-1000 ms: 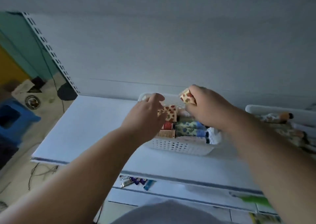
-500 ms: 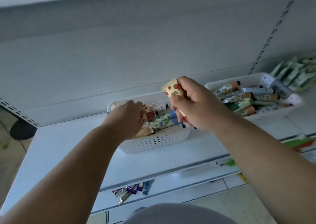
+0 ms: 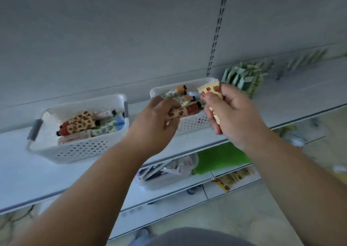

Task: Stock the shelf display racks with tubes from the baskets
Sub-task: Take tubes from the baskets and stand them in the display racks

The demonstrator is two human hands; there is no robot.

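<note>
- Since half a second ago both hands have left the left basket (image 3: 78,148) and now sit in front of the right basket (image 3: 189,123), each holding a tube.
- The left basket, white and perforated, stands on the white shelf (image 3: 22,174) with several patterned tubes (image 3: 82,122) lying inside.
- The left hand (image 3: 154,125) curls its fingers round a cream tube with red fruit print (image 3: 180,112), held above the right basket's front wall.
- The right basket holds more tubes, some with orange caps.
- The right hand (image 3: 232,114) grips a pale strawberry-print tube (image 3: 211,90), its flat end tilted up and left.
- Green packets (image 3: 244,78) stand in a row further right on the shelf.
</note>
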